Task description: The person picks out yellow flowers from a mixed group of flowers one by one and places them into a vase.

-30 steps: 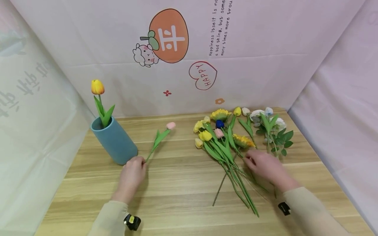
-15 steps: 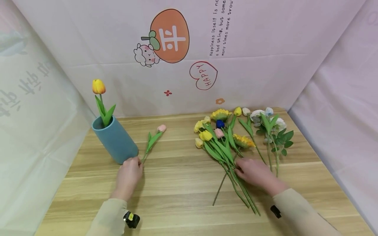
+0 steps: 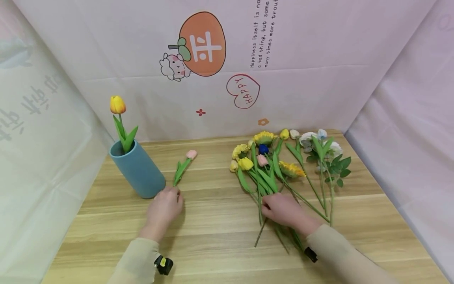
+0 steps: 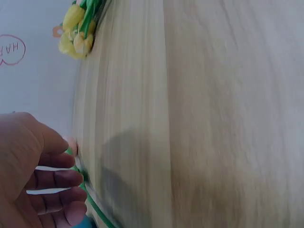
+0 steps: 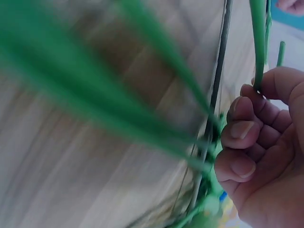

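Note:
My left hand [image 3: 164,207] is low over the table beside the foot of the blue vase [image 3: 140,173]. A pink tulip [image 3: 181,170] lies just beyond its fingers. The left wrist view shows that hand with loosely bent, spaced fingers [image 4: 54,178], and the tulip's green stem [image 4: 97,209] runs past behind them. A yellow-orange tulip [image 3: 118,104] stands in the vase. Over the pile of artificial flowers, my right hand [image 3: 285,211] pinches a green flower stem [image 5: 258,47] between thumb and forefinger; which bloom it belongs to is hidden.
The pile has yellow tulips [image 3: 245,163], a blue tulip [image 3: 263,149], a pink one [image 3: 262,160] and sunflowers [image 3: 291,169]. White flowers [image 3: 335,149] with leaves lie at the right. A printed cloth [image 3: 301,98] hangs along the table's back edge.
My right hand has moved left across the stems, and some pale yellow flowers have shifted. The pink tulip by the left hand has swung left, and that hand has moved slightly right.

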`<state>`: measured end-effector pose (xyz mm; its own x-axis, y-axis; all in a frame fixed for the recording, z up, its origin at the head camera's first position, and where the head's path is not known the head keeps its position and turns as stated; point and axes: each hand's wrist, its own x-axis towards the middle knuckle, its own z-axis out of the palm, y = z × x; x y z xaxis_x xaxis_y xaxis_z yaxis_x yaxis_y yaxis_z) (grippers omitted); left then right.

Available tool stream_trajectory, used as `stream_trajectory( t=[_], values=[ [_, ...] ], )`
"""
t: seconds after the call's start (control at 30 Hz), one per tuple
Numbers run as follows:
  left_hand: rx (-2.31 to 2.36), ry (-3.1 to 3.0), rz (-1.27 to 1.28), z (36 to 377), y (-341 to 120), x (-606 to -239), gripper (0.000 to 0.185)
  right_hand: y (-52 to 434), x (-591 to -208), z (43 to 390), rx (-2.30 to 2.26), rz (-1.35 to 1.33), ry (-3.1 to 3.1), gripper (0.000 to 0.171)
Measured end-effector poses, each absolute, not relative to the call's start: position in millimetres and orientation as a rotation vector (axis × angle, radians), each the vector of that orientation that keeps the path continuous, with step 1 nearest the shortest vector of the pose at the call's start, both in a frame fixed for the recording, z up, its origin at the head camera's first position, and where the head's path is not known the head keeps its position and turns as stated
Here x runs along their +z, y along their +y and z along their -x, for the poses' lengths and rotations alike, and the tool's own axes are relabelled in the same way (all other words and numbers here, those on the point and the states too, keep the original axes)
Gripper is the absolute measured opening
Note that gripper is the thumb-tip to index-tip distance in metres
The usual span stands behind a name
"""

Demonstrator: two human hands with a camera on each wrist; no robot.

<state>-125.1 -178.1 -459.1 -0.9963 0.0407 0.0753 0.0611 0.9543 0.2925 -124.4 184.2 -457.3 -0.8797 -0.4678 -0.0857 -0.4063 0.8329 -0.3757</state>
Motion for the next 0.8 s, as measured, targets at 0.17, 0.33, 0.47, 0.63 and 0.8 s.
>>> stream_trajectory(
  t=[0.17,0.33,0.47,0.63,0.8],
  values=[
    [-0.432,-3.029,0.245,123,-156,-456,0.015,161,-462,124,-0.551,0.676,2.830,0.032],
    [-0.404,-3.012,0.450,120,-134,-457,0.020,144,-464,121,-0.591,0.674,2.793,0.023],
    [-0.369,-2.975,0.641,117,-119,-461,0.024,136,-464,118,-0.595,0.702,2.797,0.016],
    [-0.377,-2.889,0.834,114,-104,-467,0.029,136,-464,119,-0.579,0.690,2.888,0.024],
    [-0.316,-2.878,0.949,111,-90,-468,0.032,143,-466,125,-0.584,0.616,3.002,0.025]
  ],
)
